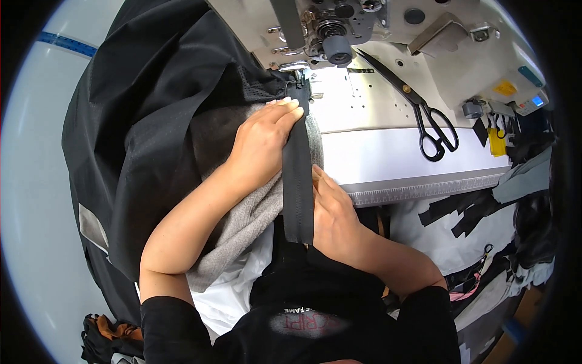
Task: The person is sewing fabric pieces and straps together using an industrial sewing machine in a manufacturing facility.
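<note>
Black strip (pixel 297 176): matt woven cloth | grey fabric (pixel 242 230): rough, fleecy knit | black garment (pixel 151 121): smooth, faintly glossy cloth | scissors (pixel 418 109), 2 o'clock: black-coated metal | machine bed (pixel 364 103): smooth matt metal.

The upper body of the grey sewing machine (pixel 339 24) ran off the far edge. The long black fabric strip (pixel 298 176) hid the right hand's (pixel 333 218) fingertips, and the needle beneath the machine head was too small to make out.
</note>
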Demonstrator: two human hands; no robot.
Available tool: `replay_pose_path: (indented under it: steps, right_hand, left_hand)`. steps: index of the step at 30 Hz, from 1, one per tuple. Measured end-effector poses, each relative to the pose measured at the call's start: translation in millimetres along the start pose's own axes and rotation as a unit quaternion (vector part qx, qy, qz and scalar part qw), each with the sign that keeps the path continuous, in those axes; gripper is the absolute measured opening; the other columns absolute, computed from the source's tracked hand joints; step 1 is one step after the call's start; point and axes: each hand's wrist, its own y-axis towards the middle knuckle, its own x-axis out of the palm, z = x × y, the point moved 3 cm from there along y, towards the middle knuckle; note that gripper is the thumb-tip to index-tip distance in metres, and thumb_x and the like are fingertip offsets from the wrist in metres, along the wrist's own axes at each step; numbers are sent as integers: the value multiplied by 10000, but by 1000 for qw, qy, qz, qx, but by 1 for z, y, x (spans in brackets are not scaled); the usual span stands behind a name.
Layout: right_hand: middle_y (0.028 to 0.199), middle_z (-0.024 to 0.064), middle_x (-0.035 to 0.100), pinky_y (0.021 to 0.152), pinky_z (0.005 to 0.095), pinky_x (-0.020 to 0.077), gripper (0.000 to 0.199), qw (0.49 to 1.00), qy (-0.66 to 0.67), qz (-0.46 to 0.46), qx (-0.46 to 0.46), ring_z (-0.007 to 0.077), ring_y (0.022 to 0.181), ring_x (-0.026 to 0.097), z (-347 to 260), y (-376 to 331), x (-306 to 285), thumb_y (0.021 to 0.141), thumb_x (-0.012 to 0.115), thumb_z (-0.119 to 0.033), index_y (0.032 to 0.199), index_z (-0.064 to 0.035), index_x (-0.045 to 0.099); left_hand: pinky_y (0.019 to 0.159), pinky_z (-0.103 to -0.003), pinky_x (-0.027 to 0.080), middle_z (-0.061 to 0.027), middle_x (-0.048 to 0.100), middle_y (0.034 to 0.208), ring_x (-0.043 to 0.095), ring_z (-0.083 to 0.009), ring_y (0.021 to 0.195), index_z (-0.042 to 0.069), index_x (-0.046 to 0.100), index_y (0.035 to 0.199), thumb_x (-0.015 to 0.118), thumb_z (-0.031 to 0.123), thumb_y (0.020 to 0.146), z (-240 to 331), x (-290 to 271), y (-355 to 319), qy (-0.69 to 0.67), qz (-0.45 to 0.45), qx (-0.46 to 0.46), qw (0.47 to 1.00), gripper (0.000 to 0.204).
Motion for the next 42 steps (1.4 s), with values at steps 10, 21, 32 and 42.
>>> replay_pose_path:
  steps: [10, 21, 32, 42]
  right_hand:
    - [1052, 256, 635, 899, 448, 511, 342, 993, 78, 81, -26, 401, 1008, 626, 10, 18, 10, 724, 639, 13, 1050, 113, 629]
    - [920, 155, 625, 695, 355, 528, 198, 990, -82, 97, -69, 272, 813, 625, 6, 18, 11, 703, 683, 48, 886, 76, 614]
    - [961, 175, 687, 829, 369, 587, 91, 986, -102, 119, -54, 297, 949, 696, 6, 6, 3, 772, 651, 3, 843, 60, 642]
    - [796, 129, 628, 623, 360, 535, 69, 985, -102, 136, -14, 279, 719, 639, 28, 28, -1, 760, 638, 4, 825, 15, 622]
  left_hand:
    - [1065, -441, 477, -207, 660, 1238, 634, -380, 1157, -5, 664, 1202, 657, 113, 830, -5, 1, 5, 42, 2, 12, 999, 390]
    - [875, -392, 552, -198, 669, 1129, 661, -413, 1019, 64, 607, 1319, 622, 107, 917, -26, -27, -17, -137, 17, -204, 969, 404]
    - [1143, -485, 392, -188, 629, 1319, 565, -330, 1295, -30, 646, 1234, 657, 53, 867, 21, -13, -28, 2, -35, 28, 999, 377]
    - [1161, -489, 349, -180, 621, 1316, 552, -320, 1292, -40, 655, 1195, 674, 98, 842, -8, -2, -8, -21, -42, 37, 998, 379]
